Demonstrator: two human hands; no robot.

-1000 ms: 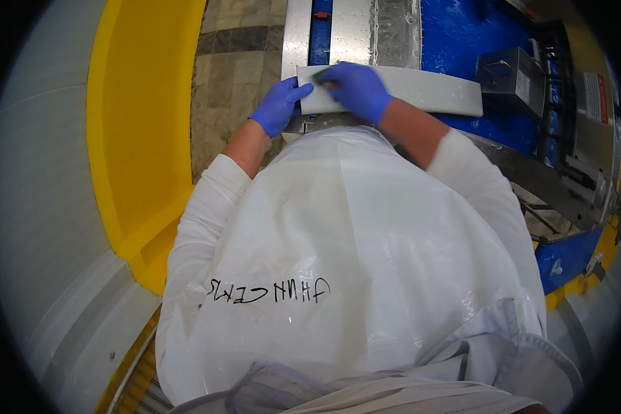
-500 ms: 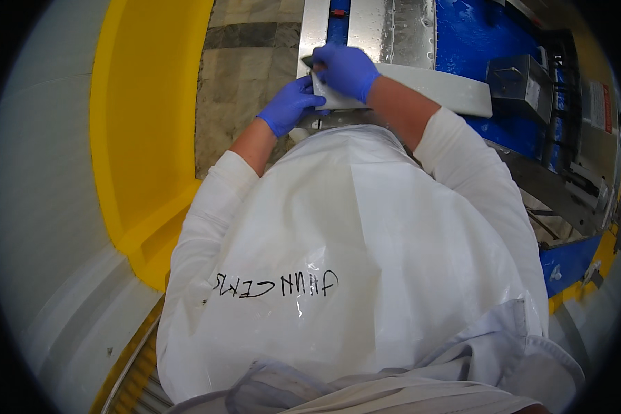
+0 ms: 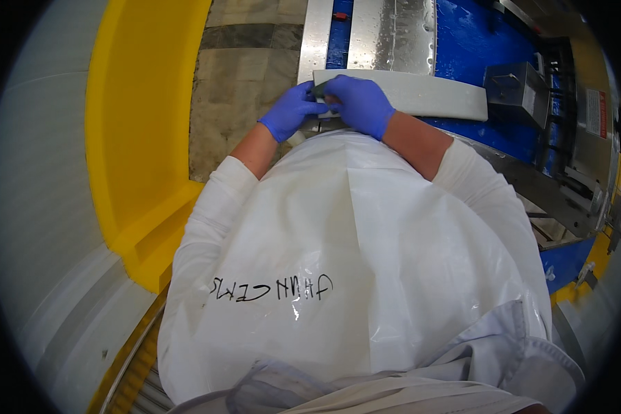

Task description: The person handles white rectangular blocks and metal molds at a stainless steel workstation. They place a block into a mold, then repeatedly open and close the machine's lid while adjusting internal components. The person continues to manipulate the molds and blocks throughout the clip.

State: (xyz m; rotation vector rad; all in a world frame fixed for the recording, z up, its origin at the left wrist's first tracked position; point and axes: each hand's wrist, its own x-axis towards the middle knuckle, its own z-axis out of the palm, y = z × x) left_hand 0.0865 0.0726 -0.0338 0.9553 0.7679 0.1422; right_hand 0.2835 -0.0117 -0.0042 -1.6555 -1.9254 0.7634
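A long white board (image 3: pixel 431 95) lies crosswise in front of me, its right end slightly curved. At its left end is my left hand (image 3: pixel 288 114) in a blue glove, the thumb against the board and the other fingers partly hidden, closed on that end. My right hand (image 3: pixel 362 105), gloved in blue too, is closed over the board's left part. A small dark green thing (image 3: pixel 318 90) pokes out from its fingers toward the left hand; its kind does not show clearly.
Beyond the board run wet metal plates (image 3: pixel 372 41) and a blue belt surface (image 3: pixel 462 41). A metal box (image 3: pixel 507 86) stands by the board's right end. A yellow wall-like frame (image 3: pixel 138 124) rises at left, beside tiled floor (image 3: pixel 234 83). My white apron (image 3: pixel 303 221) fills the middle.
My right hand has moved nearer to me and slightly right across the board, bringing the dark green thing along. My left hand stays at the board's left end.
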